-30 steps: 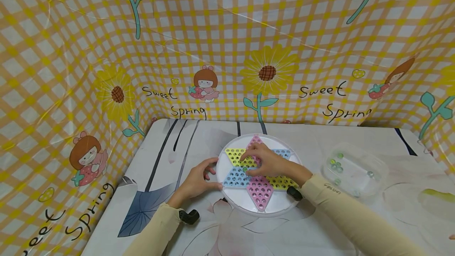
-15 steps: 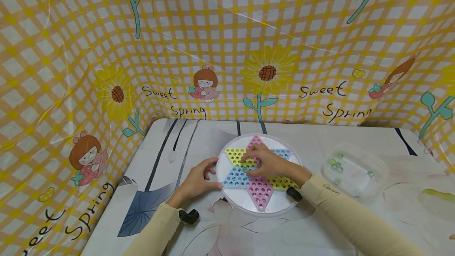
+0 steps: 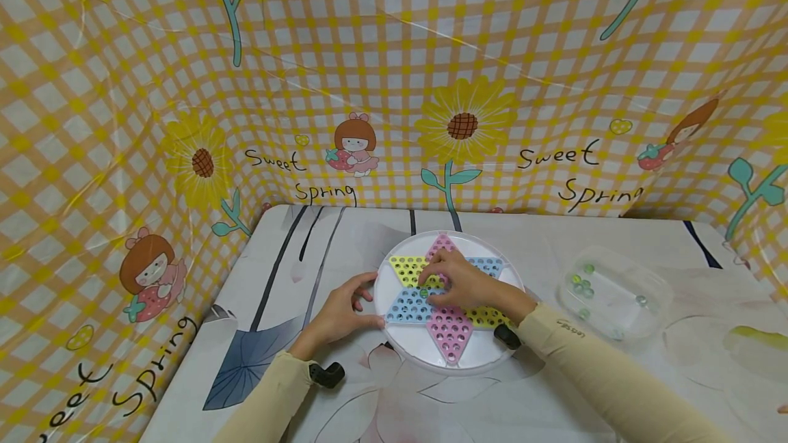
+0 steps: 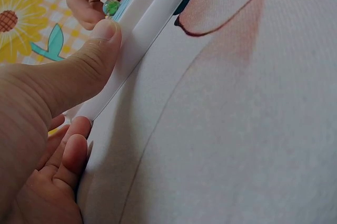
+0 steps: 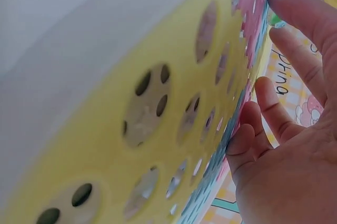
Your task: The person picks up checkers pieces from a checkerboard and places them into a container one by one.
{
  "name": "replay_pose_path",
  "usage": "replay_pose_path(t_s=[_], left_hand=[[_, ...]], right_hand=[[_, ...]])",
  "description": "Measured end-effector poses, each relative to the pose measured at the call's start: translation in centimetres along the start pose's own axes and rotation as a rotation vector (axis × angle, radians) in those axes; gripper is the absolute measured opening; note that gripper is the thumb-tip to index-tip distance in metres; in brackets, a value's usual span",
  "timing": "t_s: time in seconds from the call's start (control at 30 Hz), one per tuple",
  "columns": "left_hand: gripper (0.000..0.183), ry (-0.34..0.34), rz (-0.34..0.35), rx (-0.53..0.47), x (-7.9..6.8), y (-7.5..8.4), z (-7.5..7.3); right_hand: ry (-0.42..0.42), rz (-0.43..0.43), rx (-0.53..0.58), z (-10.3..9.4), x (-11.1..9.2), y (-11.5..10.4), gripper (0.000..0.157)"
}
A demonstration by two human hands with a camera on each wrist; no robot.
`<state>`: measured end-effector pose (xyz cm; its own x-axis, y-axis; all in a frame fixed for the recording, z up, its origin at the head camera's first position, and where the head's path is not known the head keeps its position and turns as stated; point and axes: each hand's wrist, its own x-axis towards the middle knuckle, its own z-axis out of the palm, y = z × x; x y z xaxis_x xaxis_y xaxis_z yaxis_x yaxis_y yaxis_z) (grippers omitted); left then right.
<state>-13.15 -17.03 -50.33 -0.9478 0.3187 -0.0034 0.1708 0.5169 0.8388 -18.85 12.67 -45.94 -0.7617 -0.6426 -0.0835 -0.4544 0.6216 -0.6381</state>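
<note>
A round white Chinese checkers board (image 3: 403, 344) with a yellow, blue and pink star of holes lies on the table. My left hand (image 3: 340, 308) holds its left rim, and the left wrist view has the thumb (image 4: 87, 63) against the white edge. One green marble (image 3: 424, 292) sits on the star near the yellow and blue sections. Over the star is my right hand (image 3: 464, 280), thumb and forefinger apart on either side of that marble. In the right wrist view its fingertips (image 5: 265, 86) touch or nearly touch the board, and the marble shows partly behind them.
To the right of the board stands a clear plastic box (image 3: 655, 323) with several green marbles (image 3: 581, 284) inside. A floral cloth covers the table (image 3: 394, 415). Yellow checked fabric (image 3: 394, 53) rises behind and at the sides.
Almost nothing differs. My right fingers have shifted very slightly above the star; the left hand, the board and the green marble keep their places.
</note>
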Motion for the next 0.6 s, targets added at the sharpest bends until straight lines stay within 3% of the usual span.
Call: replay_pose_path(t_s=[0.6], left_hand=[[0.09, -0.002, 0.001, 0.008, -0.01, -0.01, -0.07]], right_hand=[[0.026, -0.041, -0.022, 0.23, 0.2, -0.1, 0.019]])
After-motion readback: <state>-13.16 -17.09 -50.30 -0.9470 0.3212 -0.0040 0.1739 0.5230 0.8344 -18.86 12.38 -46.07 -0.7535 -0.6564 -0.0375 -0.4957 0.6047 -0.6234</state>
